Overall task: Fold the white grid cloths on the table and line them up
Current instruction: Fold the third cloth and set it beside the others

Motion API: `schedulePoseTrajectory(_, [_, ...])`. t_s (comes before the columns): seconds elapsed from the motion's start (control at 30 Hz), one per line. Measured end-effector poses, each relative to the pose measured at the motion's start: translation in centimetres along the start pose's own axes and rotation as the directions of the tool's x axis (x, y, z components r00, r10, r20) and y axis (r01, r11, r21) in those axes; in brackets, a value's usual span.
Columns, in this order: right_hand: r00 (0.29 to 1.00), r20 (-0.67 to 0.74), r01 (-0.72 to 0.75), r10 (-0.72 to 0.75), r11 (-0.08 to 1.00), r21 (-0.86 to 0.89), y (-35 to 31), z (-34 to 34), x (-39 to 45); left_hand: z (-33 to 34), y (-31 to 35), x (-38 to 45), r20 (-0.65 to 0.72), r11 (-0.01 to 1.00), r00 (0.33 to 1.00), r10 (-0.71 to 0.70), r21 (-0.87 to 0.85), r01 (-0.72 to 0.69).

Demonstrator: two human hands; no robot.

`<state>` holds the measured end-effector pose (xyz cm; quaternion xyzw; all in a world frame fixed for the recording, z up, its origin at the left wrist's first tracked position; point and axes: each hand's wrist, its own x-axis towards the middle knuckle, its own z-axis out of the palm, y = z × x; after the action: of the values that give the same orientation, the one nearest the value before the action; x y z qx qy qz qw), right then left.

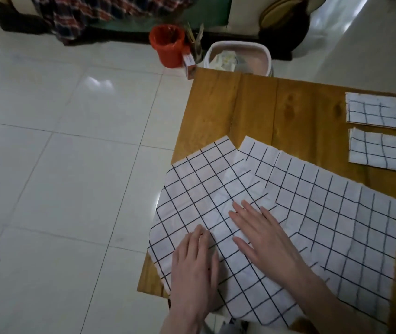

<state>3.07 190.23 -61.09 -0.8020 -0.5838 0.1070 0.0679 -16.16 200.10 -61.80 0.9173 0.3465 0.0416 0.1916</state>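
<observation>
A: Checking head view. Hands?

B: Left hand [195,263] lies flat, palm down, on the large unfolded white cloth with black grid lines [216,203], near its left edge. Fingers are straight and close together, pressing the fabric, gripping nothing.

A: Right?

B: Right hand [262,235] is also flat on that cloth, just right of the left one. Fingers are straight and slightly spread, pointing up-left, thumb out to the side. Pressing only, no pinch.

A: Cloth position?

B: It's on the near-left part of the brown wooden table [276,104], left corner hanging past the table edge over the glossy white tiled floor [59,153]. Long axis runs diagonally, near-right to far-left. It overlaps a second unfolded white grid cloth [336,213] lying to its right, whose long edge runs down towards the near-right.

A: Folded ones?

B: Two. Far folded white grid rectangle [377,112] sits at the table's far-right corner, near folded white grid rectangle [382,153] just below it. Small gap between them, long sides roughly parallel, running left-right.

A: Background?

B: Orange plastic bucket [168,44] on the floor beyond the table, white rectangular basket [264,56] beside it at the table's far edge. Basket contents unclear.
</observation>
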Motion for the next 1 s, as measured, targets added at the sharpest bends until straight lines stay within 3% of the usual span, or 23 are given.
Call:
schedulePoseTrajectory(0.27, [0.998,0.036,-0.040,0.042,0.998,-0.044,1.5,3.5,-0.8,1.9,-1.3,0.2,0.086,0.977,0.985,0.149,0.138,-0.160])
schedulePoseTrajectory(0.47, [0.986,-0.012,-0.169,0.169,0.985,-0.042,1.0,3.1,-1.2,1.7,-2.2,2.2,0.169,0.960,0.967,0.188,0.176,-0.217])
schedulePoseTrajectory(0.7, [0.955,-0.040,-0.295,0.293,0.952,-0.076,0.7,3.2,-2.3,1.8,-3.0,4.7,0.163,0.923,0.938,0.307,0.188,-0.335])
schedulePoseTrajectory(1.0, [0.951,-0.206,-0.226,0.229,0.973,0.036,0.9,3.1,-2.8,1.2,-3.7,4.8,0.106,0.917,0.919,0.380,0.082,-0.389])
